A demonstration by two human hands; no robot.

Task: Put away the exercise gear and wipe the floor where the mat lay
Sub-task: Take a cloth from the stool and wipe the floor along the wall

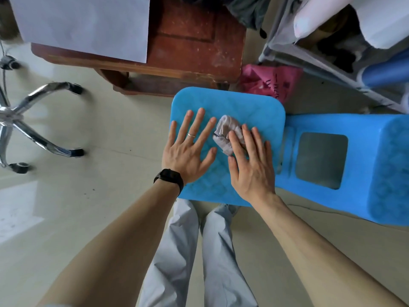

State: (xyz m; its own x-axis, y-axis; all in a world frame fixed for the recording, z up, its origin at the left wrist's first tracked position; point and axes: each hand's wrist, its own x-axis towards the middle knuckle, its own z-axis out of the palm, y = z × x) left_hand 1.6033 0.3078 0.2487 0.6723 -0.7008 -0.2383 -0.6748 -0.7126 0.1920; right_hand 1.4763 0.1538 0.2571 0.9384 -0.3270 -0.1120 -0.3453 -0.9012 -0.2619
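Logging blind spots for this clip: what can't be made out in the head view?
Head view:
Grey cloth: partly hidden under the right hand.
Blue roll: cut off by the right edge.
Pink bag: writing blurred, lower part behind the blue stool.

The cloth (225,134) lies on the stool seat (261,111), left hand (188,151) flat beside it, right hand (250,165) upon it. A second stool (387,162) lies tipped to the right; a cabinet (194,41) stands behind.
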